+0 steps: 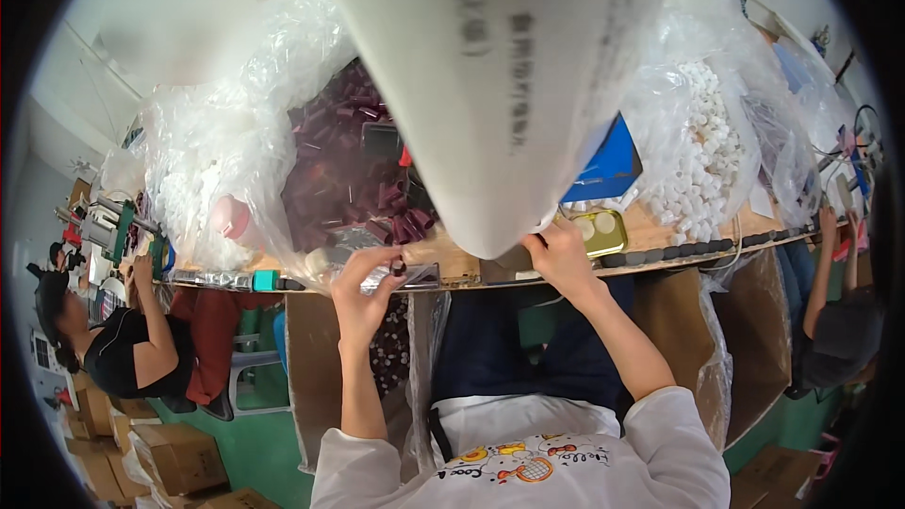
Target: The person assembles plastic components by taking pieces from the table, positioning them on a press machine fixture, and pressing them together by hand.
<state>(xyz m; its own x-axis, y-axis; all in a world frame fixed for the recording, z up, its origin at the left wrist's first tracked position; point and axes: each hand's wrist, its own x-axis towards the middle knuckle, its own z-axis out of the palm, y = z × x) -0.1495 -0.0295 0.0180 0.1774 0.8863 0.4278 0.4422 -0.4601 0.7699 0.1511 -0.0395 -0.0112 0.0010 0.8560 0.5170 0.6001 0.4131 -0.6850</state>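
Observation:
My left hand [358, 297] is closed at the table's front edge, thumb and fingertips pinching a small dark maroon cap [398, 268]. Just beyond it lies a heap of glossy maroon tube-shaped caps [410, 224] in clear plastic. My right hand [563, 262] is also closed, its fingertips pressed together beside the lower end of a large white printed object [509, 184]. What those fingers hold, if anything, I cannot make out. A yellow-green tin [618, 237] with round pale pieces in it sits right next to this hand.
White caps [693, 160] fill a clear bag at right; another bag of white pieces [193, 207] and a pink cup-like item [231, 218] are at left. A blue box [603, 165] stands behind the tin. Open cartons [316, 368] flank my legs. People work on both sides.

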